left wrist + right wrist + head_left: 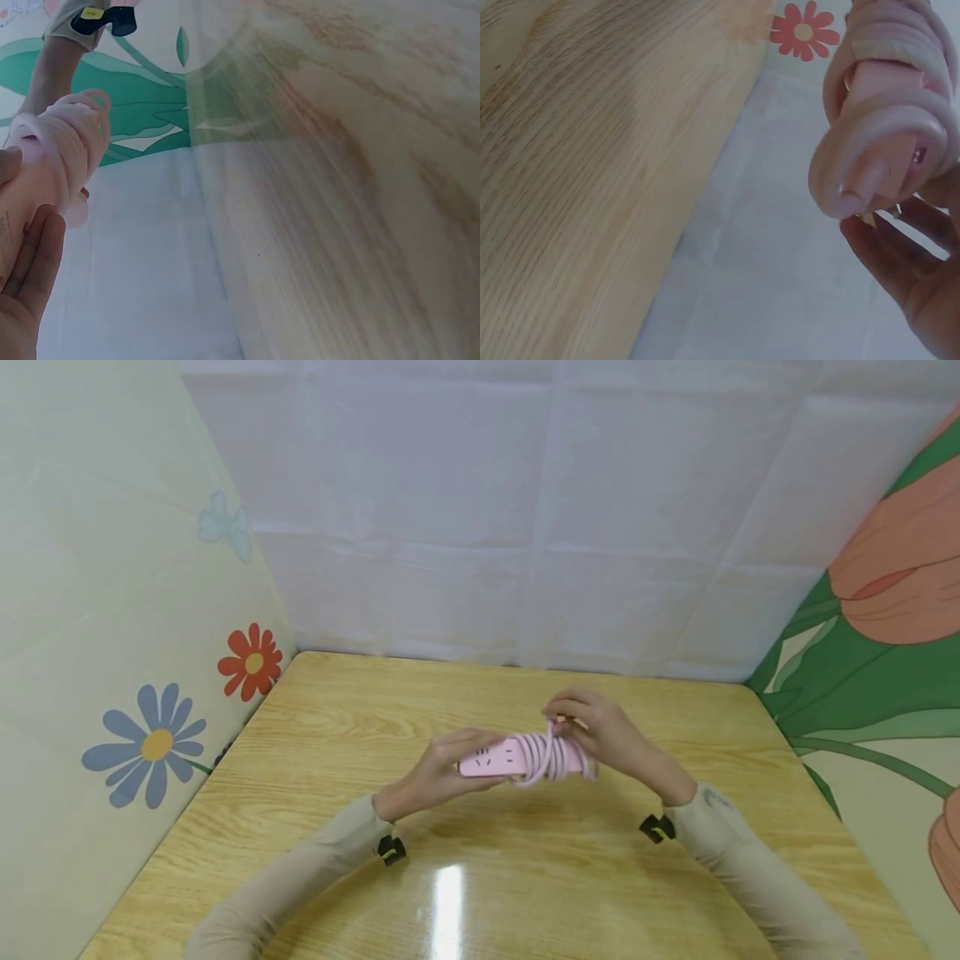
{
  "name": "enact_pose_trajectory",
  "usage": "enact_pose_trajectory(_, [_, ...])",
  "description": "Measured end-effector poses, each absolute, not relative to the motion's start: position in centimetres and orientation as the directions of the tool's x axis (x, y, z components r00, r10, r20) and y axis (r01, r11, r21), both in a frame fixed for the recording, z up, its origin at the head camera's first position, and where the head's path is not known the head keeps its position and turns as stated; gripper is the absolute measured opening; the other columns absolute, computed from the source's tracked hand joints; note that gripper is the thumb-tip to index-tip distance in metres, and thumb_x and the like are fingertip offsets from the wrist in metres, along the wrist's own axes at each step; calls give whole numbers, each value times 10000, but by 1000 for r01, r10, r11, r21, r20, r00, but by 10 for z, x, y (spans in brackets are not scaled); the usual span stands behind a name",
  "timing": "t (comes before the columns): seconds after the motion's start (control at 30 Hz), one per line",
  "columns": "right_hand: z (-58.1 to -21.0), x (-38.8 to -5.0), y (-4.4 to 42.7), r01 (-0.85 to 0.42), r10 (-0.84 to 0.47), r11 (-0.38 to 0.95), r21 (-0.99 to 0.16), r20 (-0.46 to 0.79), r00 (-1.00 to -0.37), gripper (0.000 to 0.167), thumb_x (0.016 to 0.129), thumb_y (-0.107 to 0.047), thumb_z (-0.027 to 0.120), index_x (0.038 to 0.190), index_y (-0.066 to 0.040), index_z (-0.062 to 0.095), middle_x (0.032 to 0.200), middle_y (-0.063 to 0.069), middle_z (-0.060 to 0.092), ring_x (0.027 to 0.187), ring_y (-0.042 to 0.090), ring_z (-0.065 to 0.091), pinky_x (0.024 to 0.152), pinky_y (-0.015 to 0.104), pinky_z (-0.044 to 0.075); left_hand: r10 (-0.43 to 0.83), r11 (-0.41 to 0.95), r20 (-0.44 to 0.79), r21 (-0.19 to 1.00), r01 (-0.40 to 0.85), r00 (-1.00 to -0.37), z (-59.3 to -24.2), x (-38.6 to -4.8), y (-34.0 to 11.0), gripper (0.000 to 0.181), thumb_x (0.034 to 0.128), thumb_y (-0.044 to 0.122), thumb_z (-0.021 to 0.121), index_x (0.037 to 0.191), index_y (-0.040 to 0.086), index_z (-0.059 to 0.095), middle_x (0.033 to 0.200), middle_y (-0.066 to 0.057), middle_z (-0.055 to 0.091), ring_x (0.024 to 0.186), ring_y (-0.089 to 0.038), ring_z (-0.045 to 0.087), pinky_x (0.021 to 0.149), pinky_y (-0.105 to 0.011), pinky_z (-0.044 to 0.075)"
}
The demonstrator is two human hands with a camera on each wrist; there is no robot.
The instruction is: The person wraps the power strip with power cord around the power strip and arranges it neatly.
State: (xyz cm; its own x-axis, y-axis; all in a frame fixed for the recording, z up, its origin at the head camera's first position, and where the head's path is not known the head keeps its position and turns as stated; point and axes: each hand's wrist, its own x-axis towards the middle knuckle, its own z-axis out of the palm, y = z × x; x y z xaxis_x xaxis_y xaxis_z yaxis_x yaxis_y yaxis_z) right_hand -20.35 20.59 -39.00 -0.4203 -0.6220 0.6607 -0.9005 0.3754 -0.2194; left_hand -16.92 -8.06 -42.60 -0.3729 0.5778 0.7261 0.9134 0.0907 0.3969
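A pink power strip (491, 760) is held up above the table, its outlet face showing in the head view. Its pink cord (557, 757) is wound in several loops round the right half. My left hand (442, 770) grips the strip's left end, thumb on one side and fingers on the other. At the upper edge of the coils, my right hand (600, 727) pinches a raised length of cord. The right wrist view shows the strip's end with cord loops (889, 127) round it. Metal prongs (870, 219) peek out by the right fingers; the plug's body is mostly hidden.
The wood-grain table (360, 710) lies under both hands. A white sheet (450, 527) hangs behind it, with flower-patterned panels (112, 610) at the left and right sides. Dark wrist-camera mounts (657, 828) sit at both cuffs.
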Motion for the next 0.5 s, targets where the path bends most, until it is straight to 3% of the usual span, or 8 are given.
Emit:
enact_pose_trajectory(0.13, [-391,-202,208,-877,-610,349,-330,630,-480,281,779,10,795,1038,-2,685,1006,100,690,888,237,670,745,322,589,576,77,732,394,916,-364,-426,-168,-81,560,706,-26,847,1208,-112,614,1169,-233,657,988,-312,663,818,-285,564])
enact_pose_trajectory(0.33, [-390,-195,210,-886,-671,389,-253,581,-460,180,883,-56,728,1055,-2,710,1121,149,698,1032,315,645,900,485,527,585,89,720,400,912,-372,-427,-168,-83,550,708,-24,846,1197,-122,616,1168,-241,653,995,-316,661,826,-281,562])
enact_pose_trajectory(0.4, [-389,-190,211,-870,-704,410,-272,513,-492,258,937,-121,681,1153,20,673,1230,170,653,1126,346,604,961,525,483,585,85,720,404,911,-374,-427,-168,-83,547,708,-21,847,1192,-129,616,1161,-248,652,983,-319,663,811,-279,566])
enact_pose_trajectory(0.5, [-388,-183,213,-827,-739,459,-324,377,-558,528,940,-281,694,1339,30,544,1438,182,493,1282,363,487,1045,537,409,571,76,725,420,904,-385,-428,-170,-84,535,711,-38,840,1189,-131,618,1152,-248,655,952,-310,667,776,-278,573])
